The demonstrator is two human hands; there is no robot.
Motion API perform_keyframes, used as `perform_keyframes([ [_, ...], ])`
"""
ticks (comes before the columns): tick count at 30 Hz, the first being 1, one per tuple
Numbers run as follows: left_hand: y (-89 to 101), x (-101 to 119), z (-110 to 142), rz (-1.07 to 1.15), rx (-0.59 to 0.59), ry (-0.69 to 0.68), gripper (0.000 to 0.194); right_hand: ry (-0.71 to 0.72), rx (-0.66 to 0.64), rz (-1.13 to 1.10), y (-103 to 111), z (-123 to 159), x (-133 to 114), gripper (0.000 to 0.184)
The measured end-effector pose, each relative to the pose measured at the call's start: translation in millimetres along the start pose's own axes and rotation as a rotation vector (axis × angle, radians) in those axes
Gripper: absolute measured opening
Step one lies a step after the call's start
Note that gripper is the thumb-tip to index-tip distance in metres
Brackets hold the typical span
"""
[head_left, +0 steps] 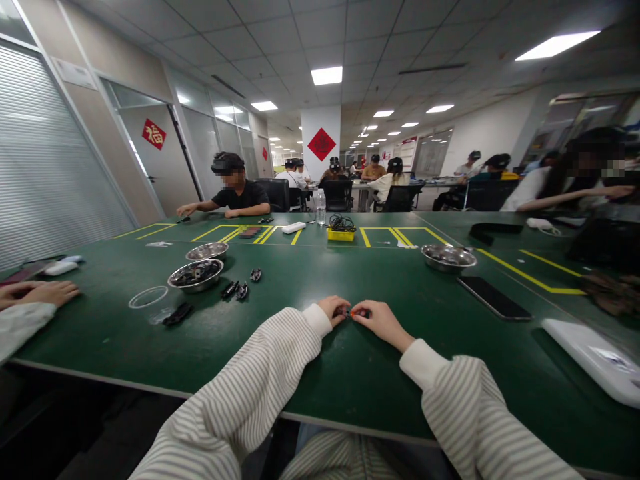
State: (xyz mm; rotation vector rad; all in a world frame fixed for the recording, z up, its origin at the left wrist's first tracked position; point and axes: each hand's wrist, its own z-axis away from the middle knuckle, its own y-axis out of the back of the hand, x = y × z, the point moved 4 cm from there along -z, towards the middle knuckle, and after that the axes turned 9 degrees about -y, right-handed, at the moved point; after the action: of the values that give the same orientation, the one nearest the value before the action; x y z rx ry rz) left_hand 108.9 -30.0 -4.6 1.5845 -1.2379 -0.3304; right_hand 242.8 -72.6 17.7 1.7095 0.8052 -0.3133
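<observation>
Left hand (332,309): pinched narrow on a small piece (348,313), just over the desk (320,363).
Right hand (379,322): fingertips narrow on it too.
Progress: seemingly mid-handling; its detail is too small to judge.
Steel bowl (200,287): holds many dark parts (196,271), apparently left.
Loose parts (242,291): beside the bowl; cannot tell if done.

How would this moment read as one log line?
left hand: holding small dark part, details unclear | right hand: pinching tiny orange-looking bit beside it | surface: green table | rightward: black phone, metal bowl
</observation>
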Motion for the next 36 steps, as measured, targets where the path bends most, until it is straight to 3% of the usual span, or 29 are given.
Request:
perform_keyframes([
  [11,14.4,17,1,0.035,0.172,-0.112,0.019,-0.083,0.062,-0.255,4,0,-1,0.019],
  [23,16.5,19,2,0.052,0.214,-0.153,0.017,-0.084,0.035,-0.362,3,2,-5,0.021],
  [30,17.3,21,2,0.050,0.218,-0.144,0.016,-0.060,0.063,-0.322,5,3,-10,0.018],
  [36,21.6,20,2,0.108,0.282,-0.081,0.016,-0.127,0.086,-0.419,3,0,-1,0.022],
])
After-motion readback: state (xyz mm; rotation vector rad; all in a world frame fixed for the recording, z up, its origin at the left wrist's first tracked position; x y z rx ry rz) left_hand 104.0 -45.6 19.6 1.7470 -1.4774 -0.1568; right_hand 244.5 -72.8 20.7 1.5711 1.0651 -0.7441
